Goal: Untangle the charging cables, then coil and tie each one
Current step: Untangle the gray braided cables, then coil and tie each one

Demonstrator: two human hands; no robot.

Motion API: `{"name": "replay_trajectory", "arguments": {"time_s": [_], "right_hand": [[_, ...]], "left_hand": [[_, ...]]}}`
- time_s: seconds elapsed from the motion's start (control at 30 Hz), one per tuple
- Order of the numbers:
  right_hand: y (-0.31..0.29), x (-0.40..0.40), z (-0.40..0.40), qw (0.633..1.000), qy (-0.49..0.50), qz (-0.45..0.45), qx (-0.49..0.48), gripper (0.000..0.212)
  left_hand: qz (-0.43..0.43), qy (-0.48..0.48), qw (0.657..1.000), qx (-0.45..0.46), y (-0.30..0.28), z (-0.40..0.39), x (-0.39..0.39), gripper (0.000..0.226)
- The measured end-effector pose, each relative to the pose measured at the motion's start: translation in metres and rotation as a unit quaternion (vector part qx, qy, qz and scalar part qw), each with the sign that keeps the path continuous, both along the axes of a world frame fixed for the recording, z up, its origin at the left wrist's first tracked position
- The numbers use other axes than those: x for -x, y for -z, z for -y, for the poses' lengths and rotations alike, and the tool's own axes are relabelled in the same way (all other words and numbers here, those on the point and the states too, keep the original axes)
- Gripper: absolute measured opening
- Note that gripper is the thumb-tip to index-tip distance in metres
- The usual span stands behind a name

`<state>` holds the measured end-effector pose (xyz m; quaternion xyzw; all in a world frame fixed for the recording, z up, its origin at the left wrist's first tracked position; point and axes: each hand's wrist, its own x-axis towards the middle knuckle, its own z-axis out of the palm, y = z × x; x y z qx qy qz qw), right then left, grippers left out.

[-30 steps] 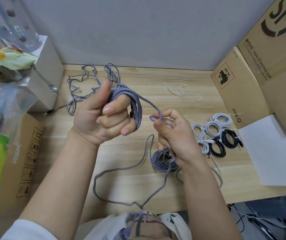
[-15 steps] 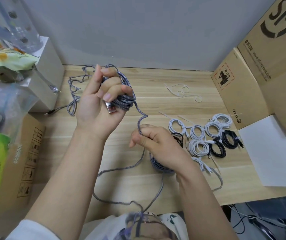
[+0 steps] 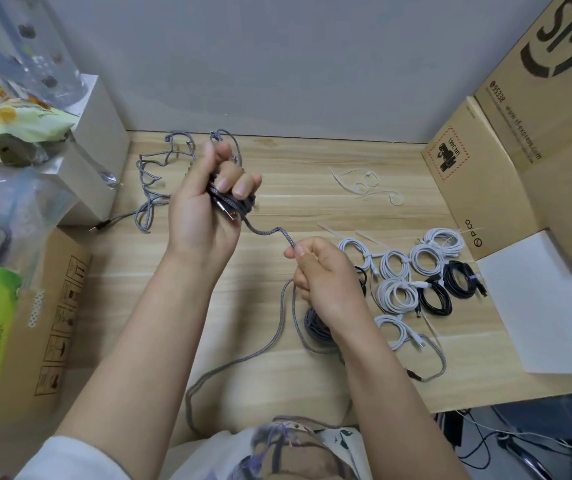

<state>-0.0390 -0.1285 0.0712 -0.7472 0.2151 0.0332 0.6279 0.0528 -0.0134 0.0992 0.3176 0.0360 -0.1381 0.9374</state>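
Note:
My left hand [image 3: 208, 209] grips a wound bundle of grey braided cable [image 3: 239, 206], its metal plug showing under the fingers. The cable's free run [image 3: 270, 233] leaves the bundle and passes to my right hand [image 3: 322, 275], which pinches it between thumb and forefinger. From there the cable drops in a long loop [image 3: 277, 337] across the wooden table [image 3: 312, 168] toward my lap. A coiled grey cable [image 3: 315, 329] lies on the table under my right wrist. Another tangled grey cable [image 3: 160, 174] lies at the back left.
Several tied white coils [image 3: 398, 271] and black coils [image 3: 450, 289] lie at the right. Loose white ties [image 3: 364, 181] lie at the back. Cardboard boxes [image 3: 478, 174] close off the right, a white sheet [image 3: 547, 306] lies in front of them, and boxes and bags [image 3: 18, 126] crowd the left.
My left hand turned, its fingers now curled tightly over the bundle. My right hand moved down and right along the cable, drawing the free run out; the loop over the table edge shortened.

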Motion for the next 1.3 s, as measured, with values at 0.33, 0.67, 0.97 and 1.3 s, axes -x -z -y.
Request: {"name": "replay_trajectory", "arguments": {"time_s": [0.33, 0.67, 0.97, 1.3], "right_hand": [[-0.046, 0.011, -0.001, 0.981, -0.119, -0.03, -0.151, 0.036], [-0.059, 0.015, 0.028, 0.951, -0.078, 0.032, -0.298, 0.015], [-0.052, 0.005, 0.035, 0.982, 0.07, 0.145, -0.101, 0.014], [-0.047, 0.005, 0.011, 0.985, -0.015, 0.102, -0.141, 0.03]], "left_hand": [[0.233, -0.005, 0.852, -0.469, 0.034, 0.008, 0.012, 0.026], [0.275, 0.254, 0.796, -0.475, 0.024, 0.003, 0.015, 0.077], [0.249, 0.577, 0.757, -0.179, 0.007, -0.009, 0.025, 0.045], [0.191, 0.526, 0.814, 0.156, -0.001, 0.002, 0.029, 0.019]]}}
